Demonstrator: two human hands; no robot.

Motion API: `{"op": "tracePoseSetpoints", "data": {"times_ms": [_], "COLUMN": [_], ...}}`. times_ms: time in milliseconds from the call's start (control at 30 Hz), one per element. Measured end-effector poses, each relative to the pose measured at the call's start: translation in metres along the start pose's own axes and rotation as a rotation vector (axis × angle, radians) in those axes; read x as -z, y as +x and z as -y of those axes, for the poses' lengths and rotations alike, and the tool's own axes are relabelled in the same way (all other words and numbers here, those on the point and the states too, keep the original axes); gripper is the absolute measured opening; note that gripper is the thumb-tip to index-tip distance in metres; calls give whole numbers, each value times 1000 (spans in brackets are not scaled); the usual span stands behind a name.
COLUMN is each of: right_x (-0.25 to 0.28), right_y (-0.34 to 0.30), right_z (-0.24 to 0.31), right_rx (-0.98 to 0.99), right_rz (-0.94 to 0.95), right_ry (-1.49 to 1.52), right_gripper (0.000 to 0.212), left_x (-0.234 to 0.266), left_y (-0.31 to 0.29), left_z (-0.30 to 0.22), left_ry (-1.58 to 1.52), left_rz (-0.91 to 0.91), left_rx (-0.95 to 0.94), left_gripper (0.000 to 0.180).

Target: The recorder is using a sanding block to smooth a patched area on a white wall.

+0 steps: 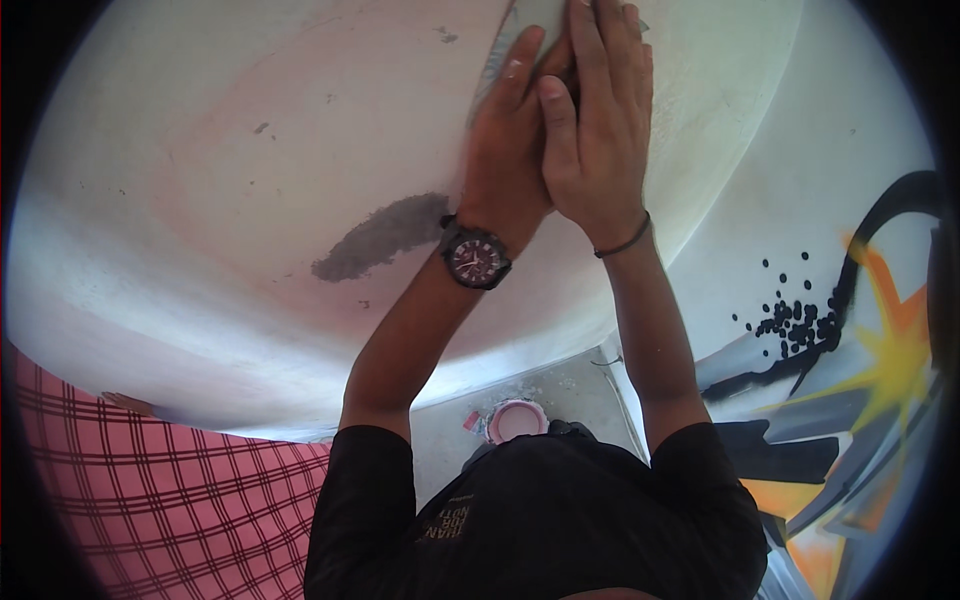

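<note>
Both my arms reach up to a pale wall surface [300, 190] with pinkish areas. My left hand [505, 160], with a dark watch [475, 258] at its wrist, presses a thin grey-green sheet [538, 14] flat against it. Only the thumb shows clearly, lying on the sheet; the other fingers are mostly covered. Laid over the left hand's back is my right hand [603, 140], its fingers stretched upward and its thumb out. The sheet's edges stick out on both sides of the hands; its exact kind cannot be made out.
A rough dark grey patch [385, 237] marks the wall left of my watch. Below, a pink bucket [517, 421] stands on the grey floor [580, 390]. Pink checked cloth [170, 490] spreads at lower left. The right-hand wall [880, 350] carries bright painted shapes.
</note>
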State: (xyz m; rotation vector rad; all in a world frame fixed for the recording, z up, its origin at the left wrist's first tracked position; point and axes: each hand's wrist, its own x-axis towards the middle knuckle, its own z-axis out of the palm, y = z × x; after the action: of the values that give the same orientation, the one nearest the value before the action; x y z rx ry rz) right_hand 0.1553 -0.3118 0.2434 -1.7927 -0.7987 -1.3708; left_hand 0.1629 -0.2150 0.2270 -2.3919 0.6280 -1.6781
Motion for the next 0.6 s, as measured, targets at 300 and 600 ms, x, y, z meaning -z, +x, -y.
{"op": "tracePoseSetpoints", "data": {"times_ms": [300, 600], "right_x": [12, -4], "right_y": [-18, -77], "right_z": [-28, -77], "right_rx": [-51, 8], "right_rz": [31, 15], "right_ry": [-52, -72], "right_gripper": [57, 55], "left_x": [-22, -48], "left_y": [4, -30], "left_z": [-31, -60], "left_ry": [-123, 93], "left_rz": [7, 145], "left_rx": [-5, -31], "left_gripper": [52, 53]}}
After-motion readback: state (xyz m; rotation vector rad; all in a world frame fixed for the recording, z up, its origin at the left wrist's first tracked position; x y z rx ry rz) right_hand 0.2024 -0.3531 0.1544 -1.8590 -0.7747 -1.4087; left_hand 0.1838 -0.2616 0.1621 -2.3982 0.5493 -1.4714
